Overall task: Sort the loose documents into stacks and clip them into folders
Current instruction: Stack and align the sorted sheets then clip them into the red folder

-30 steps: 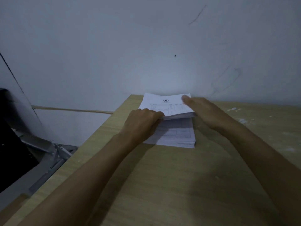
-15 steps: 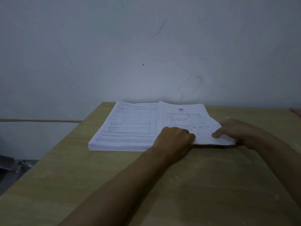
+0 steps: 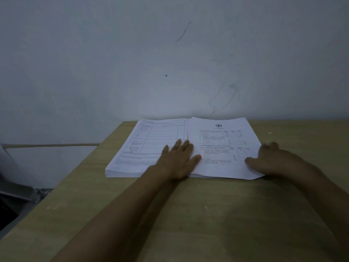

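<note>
Two stacks of white printed documents lie side by side on the wooden table, close to the wall. The thick left stack shows a ruled form on top. The thinner right stack shows a page with a star emblem and tables. My left hand lies flat, fingers straight, across the seam between the two stacks. My right hand rests on the right stack's near right corner, thumb stretched over the page, fingers loosely bent at its edge.
A plain pale wall rises right behind the stacks. The table's left edge runs diagonally, and beyond it stands a grey metal frame with dark space beneath. A small white scrap lies on the table at the right.
Earlier both hands lifted a top bundle off a single pile; it now lies to the right as a second stack. My left hand has uncurled and flattened over the papers.
</note>
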